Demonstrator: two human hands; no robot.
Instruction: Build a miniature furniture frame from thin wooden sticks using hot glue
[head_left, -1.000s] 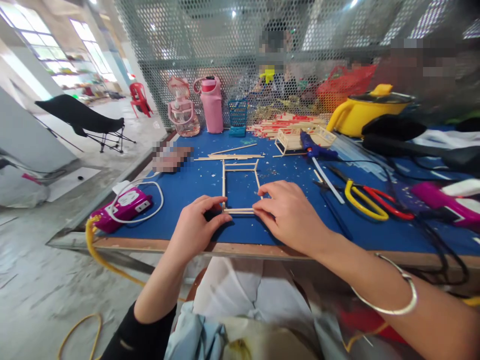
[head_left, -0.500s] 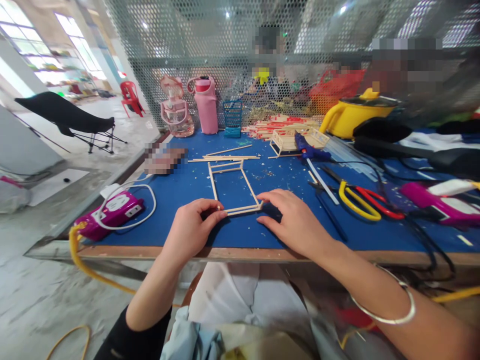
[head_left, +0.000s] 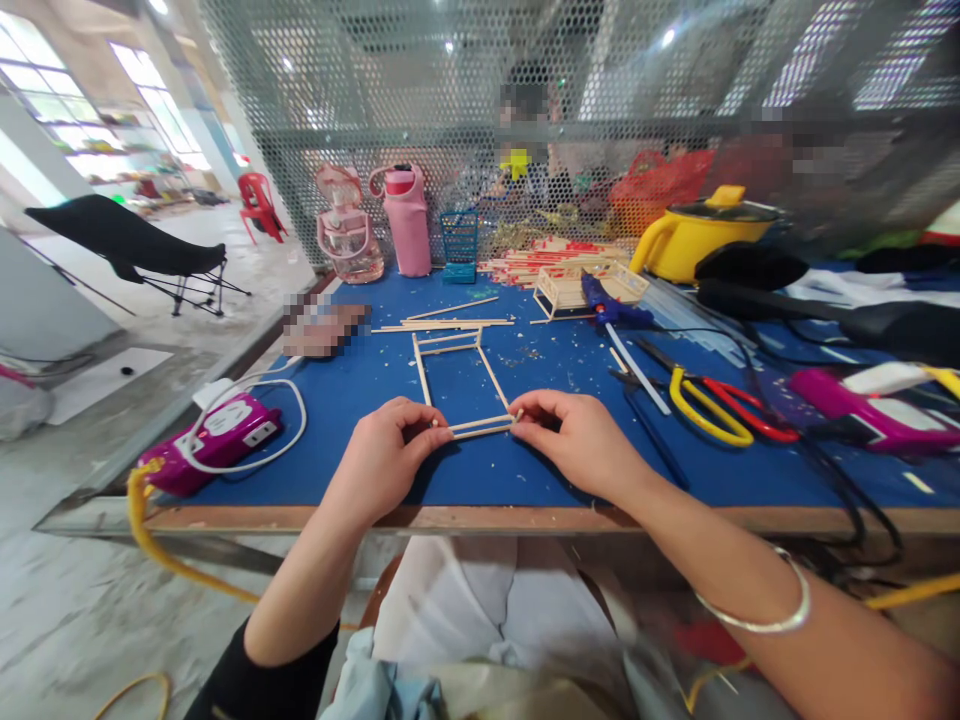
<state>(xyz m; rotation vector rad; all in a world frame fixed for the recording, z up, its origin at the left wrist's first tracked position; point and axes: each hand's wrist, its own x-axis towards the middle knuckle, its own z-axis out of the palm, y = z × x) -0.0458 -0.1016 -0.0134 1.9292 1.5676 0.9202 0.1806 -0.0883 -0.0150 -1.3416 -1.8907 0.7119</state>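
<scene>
A frame of thin wooden sticks (head_left: 480, 428) rests on the blue tabletop (head_left: 540, 365) in front of me. My left hand (head_left: 394, 445) pinches its near left corner between thumb and fingers. At the near right corner, my right hand (head_left: 574, 435) closes thumb and fingertips on the frame. The far end of the frame has short uprights and a double crossbar. Just behind it lie several loose wooden sticks (head_left: 450, 324). Parts of both near corners are hidden by my fingers.
To the right lie a blue glue gun (head_left: 611, 305), scissors-like cutters (head_left: 709, 410) and cables. Behind are a finished-looking stick frame (head_left: 555, 292), red-tipped sticks (head_left: 532, 265), a yellow pot (head_left: 701, 243) and a pink bottle (head_left: 407, 225). A purple power strip (head_left: 217, 440) sits left.
My right thumb and fingers have come together on the near right corner, where they were apart before. My left hand keeps its pinch. The view has shifted slightly.
</scene>
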